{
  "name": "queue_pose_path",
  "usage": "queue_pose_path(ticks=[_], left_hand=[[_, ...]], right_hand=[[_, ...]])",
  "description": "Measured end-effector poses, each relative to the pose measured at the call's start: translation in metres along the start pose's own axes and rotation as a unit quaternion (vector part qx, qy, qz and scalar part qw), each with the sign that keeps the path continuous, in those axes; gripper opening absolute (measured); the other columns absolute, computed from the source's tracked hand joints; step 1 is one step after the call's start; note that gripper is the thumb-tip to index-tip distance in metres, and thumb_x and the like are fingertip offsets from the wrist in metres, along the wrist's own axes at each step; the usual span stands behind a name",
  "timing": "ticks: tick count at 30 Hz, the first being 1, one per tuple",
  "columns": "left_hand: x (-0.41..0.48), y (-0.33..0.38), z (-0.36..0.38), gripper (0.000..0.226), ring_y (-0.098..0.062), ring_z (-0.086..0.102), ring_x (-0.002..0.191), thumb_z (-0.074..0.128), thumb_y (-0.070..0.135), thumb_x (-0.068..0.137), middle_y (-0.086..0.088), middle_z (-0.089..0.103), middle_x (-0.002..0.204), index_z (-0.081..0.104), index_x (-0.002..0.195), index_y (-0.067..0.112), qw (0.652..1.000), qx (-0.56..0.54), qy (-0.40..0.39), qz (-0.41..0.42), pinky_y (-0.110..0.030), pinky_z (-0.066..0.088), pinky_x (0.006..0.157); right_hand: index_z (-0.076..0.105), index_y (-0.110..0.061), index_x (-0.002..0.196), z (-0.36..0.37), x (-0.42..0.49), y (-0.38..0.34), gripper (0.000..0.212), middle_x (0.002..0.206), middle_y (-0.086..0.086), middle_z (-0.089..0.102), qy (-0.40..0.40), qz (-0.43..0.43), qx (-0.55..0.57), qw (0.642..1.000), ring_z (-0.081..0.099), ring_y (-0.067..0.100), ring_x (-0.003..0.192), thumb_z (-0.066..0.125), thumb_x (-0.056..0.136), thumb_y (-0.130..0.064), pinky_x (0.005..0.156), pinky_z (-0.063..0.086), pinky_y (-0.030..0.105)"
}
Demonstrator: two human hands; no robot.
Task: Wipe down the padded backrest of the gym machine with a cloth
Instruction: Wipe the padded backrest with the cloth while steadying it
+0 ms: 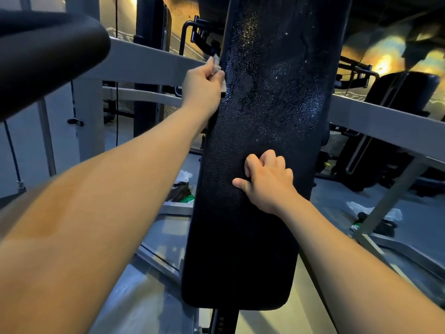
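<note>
Two hands at black padded backrest (252, 237). Left hand (202, 85) at backrest's left edge, upper part, pinching small crumpled cloth (216, 61) against edge. Right hand (267, 179) on backrest's middle, fingers curled, thumb out, holding nothing. Backrest's upper face speckled, glistening.

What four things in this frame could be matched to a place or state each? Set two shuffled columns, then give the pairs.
Things
1. cloth
2. right hand
3. backrest
4. crumpled white plastic

Places or states
A. lies on the floor to the right
B. fingers curled, rests on the front of the backrest
C. held by the left hand at the backrest's left edge
D. black, upright, shiny speckles on its upper part

Pairs: 1-C, 2-B, 3-D, 4-A
</note>
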State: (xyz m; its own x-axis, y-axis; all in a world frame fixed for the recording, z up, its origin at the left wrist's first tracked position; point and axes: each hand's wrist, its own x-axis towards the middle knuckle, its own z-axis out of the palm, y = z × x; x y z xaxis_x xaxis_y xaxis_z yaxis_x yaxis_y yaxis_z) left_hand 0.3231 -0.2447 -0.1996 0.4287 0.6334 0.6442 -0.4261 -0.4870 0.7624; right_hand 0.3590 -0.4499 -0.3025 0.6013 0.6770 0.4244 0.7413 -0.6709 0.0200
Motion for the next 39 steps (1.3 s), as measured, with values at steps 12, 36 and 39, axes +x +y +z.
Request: queue_pose_path(ticks=[12,36,39], left_hand=[[-0.108,-0.039,-0.023,0.033,0.001,0.06,0.11,0.062,0.02,0.099,0.003,0.07,0.124,0.067,0.132,0.017,0.994,0.106,0.032,-0.008,-0.016,0.046,0.095],[-0.129,-0.047,-0.038,0.032,-0.021,0.07,0.106,0.059,0.017,0.099,-0.007,0.075,0.116,0.069,0.129,0.014,0.967,0.235,0.013,0.095,-0.025,0.049,0.089],[-0.091,-0.02,-0.02,0.039,-0.018,0.06,0.126,0.055,0.01,0.099,-0.007,0.059,0.143,0.062,0.138,0.012,0.964,0.225,0.005,0.14,-0.017,0.04,0.107]], right_hand=[[0.034,-0.028,0.099,0.0,0.0,-0.013,0.036,0.11,-0.001,0.024,-0.015,0.033,-0.005,0.999,0.024,0.023,0.098,0.053,0.098,-0.059,0.084,0.028,0.043],[0.037,-0.029,0.099,0.005,-0.006,-0.006,0.035,0.111,-0.001,0.027,0.022,0.017,0.01,1.0,0.027,0.023,0.099,0.053,0.098,-0.06,0.084,0.027,0.042],[0.037,-0.029,0.098,0.002,-0.004,-0.007,0.035,0.11,-0.002,0.026,0.006,0.025,0.013,1.0,0.025,0.023,0.099,0.053,0.098,-0.06,0.084,0.026,0.042]])
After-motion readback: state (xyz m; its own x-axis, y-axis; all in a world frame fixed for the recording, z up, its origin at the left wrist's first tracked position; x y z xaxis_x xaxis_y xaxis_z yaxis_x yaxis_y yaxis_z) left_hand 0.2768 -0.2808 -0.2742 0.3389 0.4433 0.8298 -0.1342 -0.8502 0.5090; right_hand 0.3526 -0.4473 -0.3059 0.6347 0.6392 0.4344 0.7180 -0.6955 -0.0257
